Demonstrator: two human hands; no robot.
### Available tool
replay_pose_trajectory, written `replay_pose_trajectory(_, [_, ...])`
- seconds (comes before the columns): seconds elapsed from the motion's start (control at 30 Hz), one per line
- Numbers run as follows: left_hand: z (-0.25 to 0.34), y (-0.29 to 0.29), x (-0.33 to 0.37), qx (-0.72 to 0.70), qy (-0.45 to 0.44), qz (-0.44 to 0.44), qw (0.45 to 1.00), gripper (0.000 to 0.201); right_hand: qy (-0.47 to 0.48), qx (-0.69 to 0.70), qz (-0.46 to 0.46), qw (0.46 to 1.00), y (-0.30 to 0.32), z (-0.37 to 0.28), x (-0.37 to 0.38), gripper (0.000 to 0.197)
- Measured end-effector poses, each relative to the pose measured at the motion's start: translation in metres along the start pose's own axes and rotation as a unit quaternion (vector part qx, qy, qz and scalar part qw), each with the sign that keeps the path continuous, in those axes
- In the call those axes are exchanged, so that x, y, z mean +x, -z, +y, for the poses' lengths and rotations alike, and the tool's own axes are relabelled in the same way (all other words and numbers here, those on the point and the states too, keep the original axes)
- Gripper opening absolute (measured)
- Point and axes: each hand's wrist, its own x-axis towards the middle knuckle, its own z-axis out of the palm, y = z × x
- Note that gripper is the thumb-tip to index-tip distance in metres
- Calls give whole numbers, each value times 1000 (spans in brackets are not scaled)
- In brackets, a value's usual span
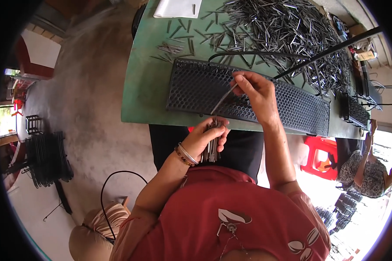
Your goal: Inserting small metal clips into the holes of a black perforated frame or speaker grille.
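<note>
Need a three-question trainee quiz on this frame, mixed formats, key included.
1. Which hand holds the bundle of thin metal strips?
2. True or false: the right hand is empty.
3. The big pile of loose strips lies:
a) on the floor
b) on the green table, beyond the black perforated panel
c) in the person's lap

Key: 1. The left hand. 2. False; it pinches at least one thin strip. 3. b.

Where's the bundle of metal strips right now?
Near the middle of the head view, the bundle of strips is held in the left hand, between the near edge of the green table and the red shirt.
</note>
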Motion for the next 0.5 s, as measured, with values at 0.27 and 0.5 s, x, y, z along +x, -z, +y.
replay_pose_trajectory(0.27, [1, 14, -10, -25, -26, 38, 999, 28, 56, 28, 20, 998, -23, 4, 22, 26])
replay_pose_trajectory(0.5, [7, 24, -20, -170, -106, 48, 979, 30, 12, 133, -31, 991, -31, -15, 11, 24])
